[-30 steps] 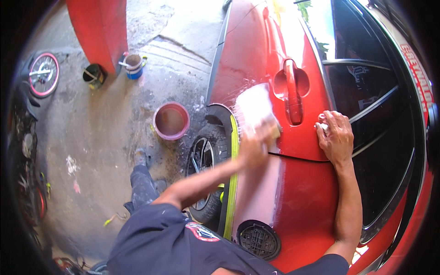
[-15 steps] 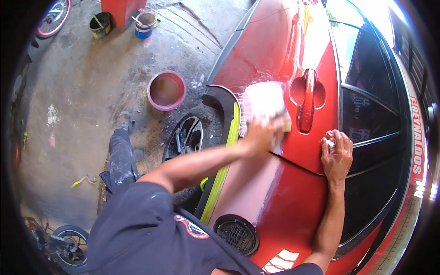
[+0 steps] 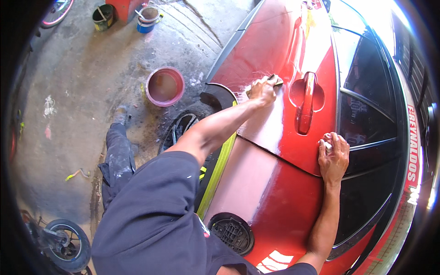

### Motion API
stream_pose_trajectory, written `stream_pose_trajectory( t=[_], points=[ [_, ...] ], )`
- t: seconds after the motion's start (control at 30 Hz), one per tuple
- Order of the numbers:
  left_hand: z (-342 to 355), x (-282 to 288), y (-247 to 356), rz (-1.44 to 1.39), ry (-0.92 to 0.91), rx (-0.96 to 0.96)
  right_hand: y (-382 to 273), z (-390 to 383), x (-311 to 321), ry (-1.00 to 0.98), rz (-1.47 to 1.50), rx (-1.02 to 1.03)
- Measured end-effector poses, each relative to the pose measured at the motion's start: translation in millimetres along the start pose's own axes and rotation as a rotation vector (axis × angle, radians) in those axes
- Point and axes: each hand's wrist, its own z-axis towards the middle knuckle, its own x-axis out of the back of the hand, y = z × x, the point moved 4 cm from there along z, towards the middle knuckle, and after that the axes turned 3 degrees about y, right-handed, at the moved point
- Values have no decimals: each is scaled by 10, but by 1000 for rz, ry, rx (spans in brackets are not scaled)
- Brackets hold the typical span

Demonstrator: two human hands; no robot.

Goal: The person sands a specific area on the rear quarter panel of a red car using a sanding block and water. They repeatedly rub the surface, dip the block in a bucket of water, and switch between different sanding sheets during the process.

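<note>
My left hand [image 3: 262, 91] grips a dark tan pad or block [image 3: 277, 82], pressed against the upper part of a pale sanded filler patch [image 3: 263, 123] on the red car door, left of the door handle [image 3: 307, 103]. My right hand [image 3: 333, 156] rests at the door's edge beside the dark side window, below the handle, with its fingers curled round a small white piece that I cannot identify. A pinker primed strip [image 3: 236, 178] runs down the rear panel past the panel seam, along yellow tape [image 3: 217, 172], toward a round black cap [image 3: 230, 233].
A pink bucket of murky water [image 3: 165, 86] stands on the stained concrete left of the wheel [image 3: 178, 130]. Farther back are a dark bucket [image 3: 103, 18] and a blue bucket [image 3: 146, 19]. A small wheeled vehicle [image 3: 62, 243] lies at lower left, near my feet and legs.
My left hand has moved up along the filler patch with the pad, uncovering more of its lower part. My view has shifted, and my right hand stays by the window edge.
</note>
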Motion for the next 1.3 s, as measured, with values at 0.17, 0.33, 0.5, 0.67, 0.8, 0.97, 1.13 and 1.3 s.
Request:
stream_pose_trajectory(
  t=[0.17,0.33,0.5,0.67,0.8,0.97,1.13,1.3],
  points=[
    [-1978,-55,202,130,69,-580,133,-276,-15,-50,-63,-33],
    [-126,265,-35,1,-35,-26,19,21,4,7,28,14],
    [-1414,-46,-73,115,118,-581,105,-191,-25,-24,-48,-42],
    [-811,37,-441,-60,-13,-460,60,-154,-7,-32,-24,-25],
    [-87,214,-427,-65,79,-66,9,-11,-16,-7,-22,1],
    [-1839,156,-323,-3,-16,-531,115,-319,-32,-69,-46,-79],
    [-132,248,-748,-35,106,121,6,11,5,-11,-7,0],
    [-1437,27,-291,-125,17,-202,104,-276,-10,-47,-69,-79]
  ],
)
